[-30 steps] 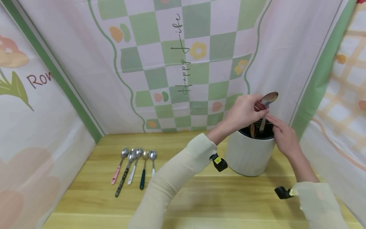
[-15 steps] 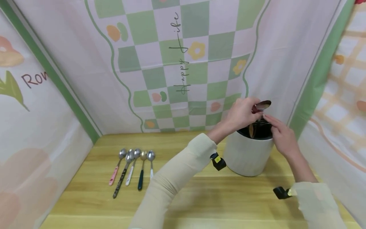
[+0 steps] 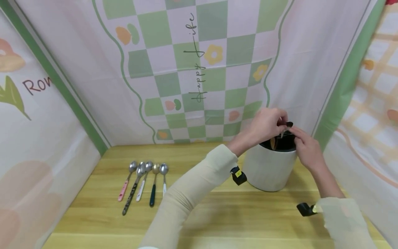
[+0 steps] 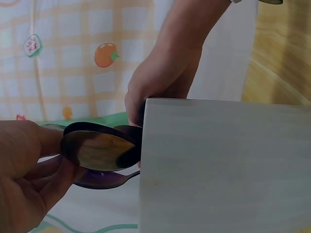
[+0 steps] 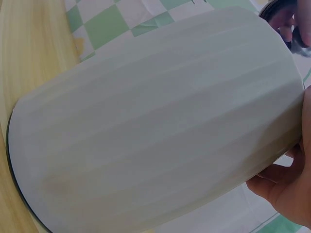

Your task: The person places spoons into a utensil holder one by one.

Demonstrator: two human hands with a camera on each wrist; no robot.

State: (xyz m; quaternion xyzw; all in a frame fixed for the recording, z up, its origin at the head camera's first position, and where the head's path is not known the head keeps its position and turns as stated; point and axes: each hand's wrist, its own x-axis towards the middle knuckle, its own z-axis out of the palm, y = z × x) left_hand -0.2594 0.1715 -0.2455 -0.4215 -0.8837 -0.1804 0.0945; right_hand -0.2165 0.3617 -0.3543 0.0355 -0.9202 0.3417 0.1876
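A white ribbed utensil holder with a dark inside stands upright at the right of the table. Over its mouth, my left hand pinches a spoon; only a dark bit of its bowl shows beyond the fingers. In the left wrist view, several dark, shiny spoon bowls stick out of the mouth, one large bowl right by the fingertips. My right hand grips the holder's rim from the right, its index finger reaching toward the left hand. The spoon handles are hidden inside the holder.
Several spoons lie side by side on the wooden table at the left: pink-handled, dark mottled, white-handled, dark green and another white one partly behind my left sleeve. Printed cloth hangs behind.
The spoon in my left hand has tilted and dropped lower, so its bowl no longer stands high above the fingers. My right hand stays at the rim.
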